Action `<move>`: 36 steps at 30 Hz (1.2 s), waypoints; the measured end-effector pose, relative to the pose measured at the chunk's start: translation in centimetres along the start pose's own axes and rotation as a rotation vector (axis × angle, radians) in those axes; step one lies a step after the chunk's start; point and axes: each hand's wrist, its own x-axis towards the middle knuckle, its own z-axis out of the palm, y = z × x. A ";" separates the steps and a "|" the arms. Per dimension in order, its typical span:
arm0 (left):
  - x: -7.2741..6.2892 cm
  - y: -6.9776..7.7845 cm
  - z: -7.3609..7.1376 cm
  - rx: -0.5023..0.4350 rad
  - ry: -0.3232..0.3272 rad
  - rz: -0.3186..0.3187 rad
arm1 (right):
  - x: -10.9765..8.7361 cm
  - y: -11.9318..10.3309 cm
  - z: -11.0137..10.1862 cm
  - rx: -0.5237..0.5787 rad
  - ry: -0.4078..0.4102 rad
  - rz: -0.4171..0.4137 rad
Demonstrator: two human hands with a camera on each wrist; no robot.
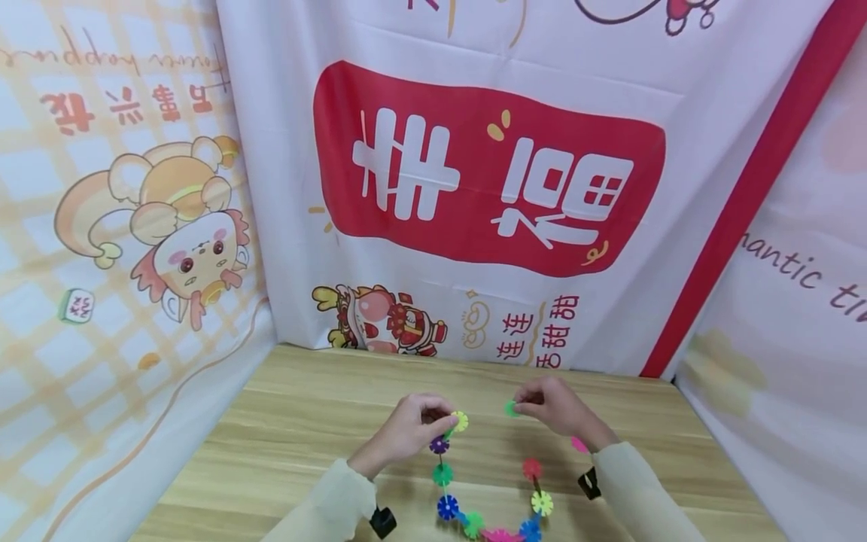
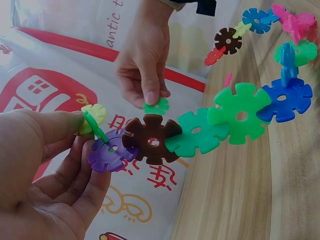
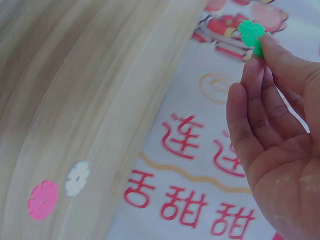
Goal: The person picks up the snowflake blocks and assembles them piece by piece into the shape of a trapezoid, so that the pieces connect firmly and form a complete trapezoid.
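My left hand [image 1: 409, 427] pinches a yellow notched plastic disc [image 2: 98, 112] between thumb and fingers. This disc is one end of a curved chain of interlocked snowflake discs. Beside it come a thin green disc [image 2: 95, 127], a purple disc [image 2: 100, 159] and a brown disc [image 2: 152, 131]. The chain bends round toward the near side of the table and back up on the right, with a red disc [image 1: 532, 468] at its other end. My right hand [image 1: 557, 406] pinches a loose green disc [image 3: 250, 34] at its edge, apart from the chain, with the other fingers loosely curved below.
A pink disc [image 3: 43, 200] and a white disc [image 3: 77, 178] lie loose on the wooden table [image 1: 325, 406], near my right forearm. Printed cloth walls [image 1: 488, 316] stand at the table's back and sides. Black camera mounts [image 1: 383, 522] hang at both wrists.
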 end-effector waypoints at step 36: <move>0.1 0.3 0.6 -0.021 0.023 0.057 | -1.7 -6.8 4.1 -0.322 0.340 -0.766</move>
